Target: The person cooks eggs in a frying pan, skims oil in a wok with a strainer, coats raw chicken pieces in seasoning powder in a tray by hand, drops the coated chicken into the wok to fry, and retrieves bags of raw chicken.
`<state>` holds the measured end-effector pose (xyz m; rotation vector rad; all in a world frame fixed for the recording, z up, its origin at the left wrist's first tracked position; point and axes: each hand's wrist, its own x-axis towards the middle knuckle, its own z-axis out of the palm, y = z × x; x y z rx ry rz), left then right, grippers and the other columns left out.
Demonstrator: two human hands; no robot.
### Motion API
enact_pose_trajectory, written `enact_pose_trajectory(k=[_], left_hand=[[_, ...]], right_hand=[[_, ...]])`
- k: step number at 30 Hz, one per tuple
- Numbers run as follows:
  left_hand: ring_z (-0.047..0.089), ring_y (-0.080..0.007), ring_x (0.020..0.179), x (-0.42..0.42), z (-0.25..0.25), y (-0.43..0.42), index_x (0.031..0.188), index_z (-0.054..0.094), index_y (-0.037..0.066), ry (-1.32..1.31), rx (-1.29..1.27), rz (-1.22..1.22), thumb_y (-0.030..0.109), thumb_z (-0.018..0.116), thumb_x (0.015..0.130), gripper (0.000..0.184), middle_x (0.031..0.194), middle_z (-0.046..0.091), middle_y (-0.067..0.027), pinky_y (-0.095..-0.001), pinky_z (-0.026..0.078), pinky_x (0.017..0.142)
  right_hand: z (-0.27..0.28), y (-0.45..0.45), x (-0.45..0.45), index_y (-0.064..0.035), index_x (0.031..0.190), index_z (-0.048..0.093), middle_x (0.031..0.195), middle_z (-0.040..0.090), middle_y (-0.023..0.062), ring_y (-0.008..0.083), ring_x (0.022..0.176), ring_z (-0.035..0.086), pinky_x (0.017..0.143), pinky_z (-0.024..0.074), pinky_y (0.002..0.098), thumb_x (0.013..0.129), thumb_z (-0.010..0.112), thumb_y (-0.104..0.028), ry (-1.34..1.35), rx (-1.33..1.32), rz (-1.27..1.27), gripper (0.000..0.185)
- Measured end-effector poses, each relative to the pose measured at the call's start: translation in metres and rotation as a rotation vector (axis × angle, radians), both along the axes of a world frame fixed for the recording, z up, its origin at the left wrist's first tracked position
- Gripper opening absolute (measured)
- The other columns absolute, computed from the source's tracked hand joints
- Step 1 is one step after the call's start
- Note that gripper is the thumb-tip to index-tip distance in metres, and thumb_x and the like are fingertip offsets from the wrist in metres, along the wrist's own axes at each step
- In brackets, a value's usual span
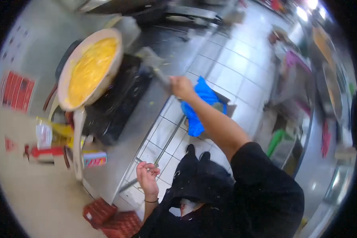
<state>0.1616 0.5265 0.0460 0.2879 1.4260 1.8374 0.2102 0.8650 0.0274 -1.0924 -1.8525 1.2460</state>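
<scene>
A light-coloured frying pan [116,65] sits over the black stove [123,99], its pale handle [79,139] pointing toward the counter's near end. Yellow egg [92,67] spreads across the bottom of the pan. My right hand [182,87] is closed around the handle of a spatula [159,71]; its blurred blade is to the right of the pan, apart from it. Beside the counter edge hangs my left hand [147,178], palm up, fingers loosely curled and apart, with nothing visible in it. It does not touch the pan handle.
Near the pan handle are a red-and-white canister [95,159], a red tool [47,152] and a yellow packet [59,133]. A blue bag [196,115] in a box stands on the tiled floor [242,63]. Dark red trays [119,222] lie below the counter; shelving [301,131] lines the right.
</scene>
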Motion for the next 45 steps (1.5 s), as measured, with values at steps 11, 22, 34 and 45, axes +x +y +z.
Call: enact_pose_trajectory(k=[11, 22, 34, 45], left_hand=[[0.054, -0.0125, 0.068, 0.085, -0.024, 0.182, 0.105, 0.041, 0.005, 0.144, -0.075, -0.77, 0.027, 0.051, 0.084, 0.032, 0.087, 0.051, -0.0053, -0.0232, 0.045, 0.061], [0.05, -0.0087, 0.066, 0.281, 0.003, 0.347, 0.12, 0.029, 0.003, 0.418, -0.055, -0.738, 0.012, 0.059, 0.078, 0.052, 0.093, 0.045, -0.0049, -0.0183, 0.041, 0.057], [0.051, -0.0113, 0.065, 0.309, -0.016, 0.454, 0.123, 0.024, 0.006, 0.516, -0.231, -0.42, 0.014, 0.059, 0.078, 0.058, 0.095, 0.045, -0.0051, -0.0207, 0.042, 0.055], [0.052, -0.0109, 0.072, 0.345, -0.011, 0.733, 0.12, 0.03, 0.002, 0.302, 0.049, -0.507, 0.012, 0.06, 0.076, 0.054, 0.095, 0.048, -0.0062, -0.0212, 0.043, 0.062]], right_hand=[[-0.131, -0.11, 0.323, -0.0027, 0.121, 0.037, 0.108, 0.052, 0.0219, 0.0348, 0.099, 0.051, 0.082, 0.0412, 0.0381, 0.069, 0.054, -0.01, -0.425, -0.592, -0.356, 0.056], [-0.162, 0.005, 0.526, -0.0034, 0.111, 0.051, 0.113, 0.05, 0.0182, 0.0311, 0.105, 0.048, 0.089, 0.0379, 0.0349, 0.068, 0.052, -0.018, -0.588, -0.567, -0.211, 0.045], [-0.129, 0.231, 0.503, -0.0049, 0.12, 0.04, 0.105, 0.052, 0.023, 0.0308, 0.097, 0.052, 0.083, 0.0415, 0.0356, 0.065, 0.061, -0.017, -0.342, -0.269, -0.015, 0.06], [-0.002, 0.557, 0.553, -0.0049, 0.106, 0.049, 0.096, 0.052, 0.0197, 0.0339, 0.092, 0.049, 0.082, 0.0388, 0.0389, 0.071, 0.058, -0.012, -0.404, 0.366, -0.366, 0.037]])
